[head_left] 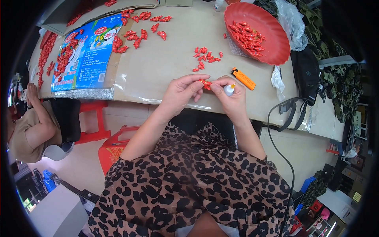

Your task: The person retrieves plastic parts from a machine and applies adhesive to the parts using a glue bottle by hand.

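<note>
Left hand pinched a small red piece in its fingers; right hand gripped a glue bottle. The piece looked light, stiff, best held by its ends.

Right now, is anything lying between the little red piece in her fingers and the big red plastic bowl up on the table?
Yes: the orange lighter lies roughly between the small red piece, pinched by both hands, and the red bowl. The rest of that stretch of table looks bare.

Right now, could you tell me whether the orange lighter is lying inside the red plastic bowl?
No, the orange lighter lies on the tabletop, outside the red plastic bowl.
</note>
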Motion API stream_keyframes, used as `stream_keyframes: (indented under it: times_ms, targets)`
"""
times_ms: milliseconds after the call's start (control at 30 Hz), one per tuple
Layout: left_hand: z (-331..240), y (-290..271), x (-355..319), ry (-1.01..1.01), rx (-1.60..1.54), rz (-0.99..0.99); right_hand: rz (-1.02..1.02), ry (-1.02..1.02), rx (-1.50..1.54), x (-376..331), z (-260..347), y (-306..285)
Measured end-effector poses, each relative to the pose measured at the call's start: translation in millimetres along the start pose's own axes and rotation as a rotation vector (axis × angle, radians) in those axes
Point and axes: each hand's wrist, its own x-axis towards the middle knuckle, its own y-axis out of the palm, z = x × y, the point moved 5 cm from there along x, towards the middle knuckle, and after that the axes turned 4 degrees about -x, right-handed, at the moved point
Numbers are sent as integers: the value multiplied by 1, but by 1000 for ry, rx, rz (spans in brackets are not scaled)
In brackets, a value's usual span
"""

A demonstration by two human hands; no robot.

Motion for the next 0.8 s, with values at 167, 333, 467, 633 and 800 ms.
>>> stream_keyframes:
  times_ms: [167, 333, 467, 633, 800]
  targets:
    - [0, 2, 2, -21, 1, 22, -40, -87, -18, -2, 1, 1]
    - [-4, 6, 0, -37, 86, 37, -25, -144, -82, -5, 1, 0]
    - [-4, 6, 0, -30, 115, 19, -48, -161, -113, -5, 0, 2]
    - [-3, 7, 0, -37, 124, 8, -77, -195, -139, -6, 3, 2]
    - [-3, 9, 0, -38, 140, -2, -82, -185, -138, -6, 2, 3]
